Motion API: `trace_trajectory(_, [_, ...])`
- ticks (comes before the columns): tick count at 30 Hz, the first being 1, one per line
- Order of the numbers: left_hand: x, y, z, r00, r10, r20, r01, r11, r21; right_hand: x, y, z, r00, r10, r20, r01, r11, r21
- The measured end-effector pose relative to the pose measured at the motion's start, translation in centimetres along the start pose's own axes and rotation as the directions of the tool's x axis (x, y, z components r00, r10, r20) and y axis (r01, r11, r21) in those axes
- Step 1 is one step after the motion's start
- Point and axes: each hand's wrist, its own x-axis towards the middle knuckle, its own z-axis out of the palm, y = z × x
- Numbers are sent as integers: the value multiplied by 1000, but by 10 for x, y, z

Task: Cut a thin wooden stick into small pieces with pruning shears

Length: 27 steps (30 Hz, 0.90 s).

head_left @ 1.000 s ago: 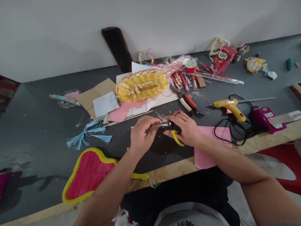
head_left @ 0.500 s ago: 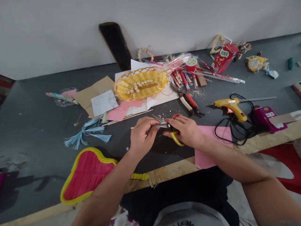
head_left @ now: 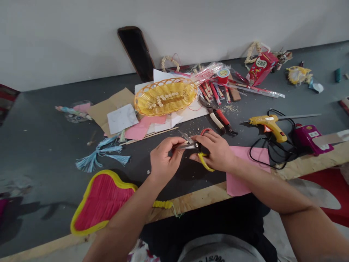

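My right hand (head_left: 216,151) is closed around the handles of a pair of scissors (head_left: 203,160), one handle red and the other yellow. Their blades point left and stand apart. At the blade tips, my left hand (head_left: 167,155) pinches with thumb and forefinger; whatever small piece lies between those fingers is too small to make out. Past my hands is a yellow woven basket (head_left: 166,109) with small pale clustered pieces in it. Pruning shears (head_left: 216,116) lie beyond my right hand, among pale crumbs. A pink sheet (head_left: 240,182) is partly under my right forearm.
A pink heart-shaped piece with yellow edging (head_left: 105,200) lies by my left forearm, below a blue tassel (head_left: 98,156). To the right are a yellow glue gun (head_left: 268,123) with a looped cord and a purple box (head_left: 311,138). A phone (head_left: 136,52) leans on the wall.
The scissor blades have opened slightly wider. Both hands stay in nearly the same place, and the whole view has shifted a little.
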Motion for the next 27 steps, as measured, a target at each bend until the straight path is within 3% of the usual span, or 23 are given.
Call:
trace_trajectory(5, [-2, 2, 0, 1000, 23, 11, -23, 1000, 6, -3, -6, 4, 999, 36, 21, -36, 999, 8])
trace_trajectory(27, [-1, 6, 4, 995, -95, 27, 97, 993, -71, -6, -4, 14, 997, 67, 44, -66, 998, -17])
